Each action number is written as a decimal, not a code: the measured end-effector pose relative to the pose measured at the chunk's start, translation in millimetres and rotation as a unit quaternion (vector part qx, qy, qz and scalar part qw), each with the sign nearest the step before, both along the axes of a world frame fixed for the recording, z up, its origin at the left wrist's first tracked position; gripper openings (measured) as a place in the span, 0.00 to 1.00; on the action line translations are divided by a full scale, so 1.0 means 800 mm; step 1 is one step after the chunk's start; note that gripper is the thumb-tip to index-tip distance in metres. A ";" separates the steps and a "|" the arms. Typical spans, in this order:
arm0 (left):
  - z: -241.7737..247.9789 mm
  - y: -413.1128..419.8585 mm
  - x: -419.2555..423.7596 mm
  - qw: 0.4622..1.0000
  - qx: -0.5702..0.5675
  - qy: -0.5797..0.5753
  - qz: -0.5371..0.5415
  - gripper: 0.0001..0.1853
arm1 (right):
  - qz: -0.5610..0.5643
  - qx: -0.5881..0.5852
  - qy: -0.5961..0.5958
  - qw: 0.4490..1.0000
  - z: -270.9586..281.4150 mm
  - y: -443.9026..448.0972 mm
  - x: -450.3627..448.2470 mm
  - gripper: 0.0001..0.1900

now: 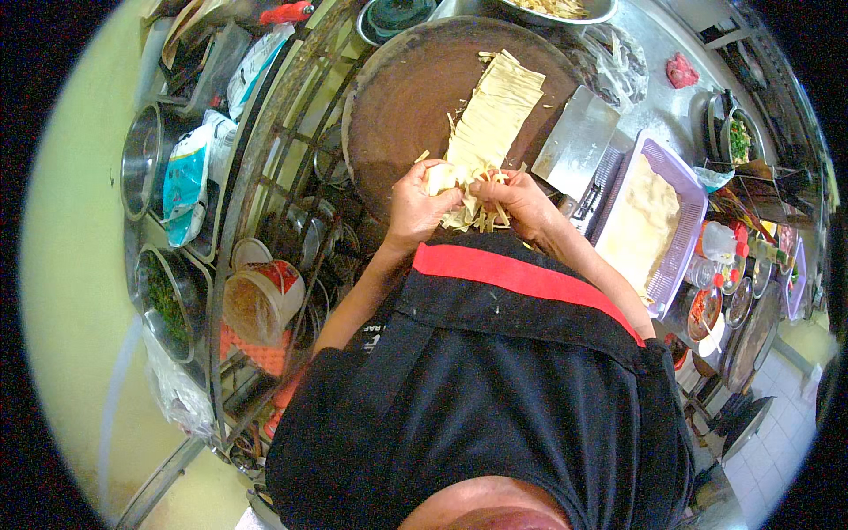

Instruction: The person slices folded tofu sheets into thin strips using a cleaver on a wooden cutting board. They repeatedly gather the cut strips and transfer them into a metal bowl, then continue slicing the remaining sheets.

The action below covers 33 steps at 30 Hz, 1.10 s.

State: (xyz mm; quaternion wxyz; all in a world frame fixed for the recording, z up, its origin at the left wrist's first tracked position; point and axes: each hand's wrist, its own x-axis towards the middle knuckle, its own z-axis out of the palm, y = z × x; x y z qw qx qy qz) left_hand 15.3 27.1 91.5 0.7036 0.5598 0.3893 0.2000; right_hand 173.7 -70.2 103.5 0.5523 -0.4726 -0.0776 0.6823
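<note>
A round wooden chopping block [404,99] stands before me. Across it lies a long stack of pale yellow sheets cut into thin strips [493,119], perhaps tofu skin. At the stack's near end my left hand [427,202] grips a bunch of the strips between thumb and fingers. Close beside it, my right hand [517,199] pinches more strips, with loose ends hanging below its fingers. A cleaver [578,142] rests with its broad blade over the block's right edge, its handle towards my right forearm.
Right of the cleaver stands a purple plastic basket [692,218] holding pale yellow sheets [639,218]. A metal bowl [606,12] with cut strips is at the top. Plastic bottles [719,240] and sauce bowls stand at the right. A metal rack [291,132] with bowls and bags runs along the left.
</note>
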 end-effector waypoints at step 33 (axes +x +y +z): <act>-0.005 0.010 -0.005 0.967 -0.231 -0.109 -0.021 0.15 | 0.009 -0.091 -0.018 0.996 -0.014 -0.003 0.014 0.12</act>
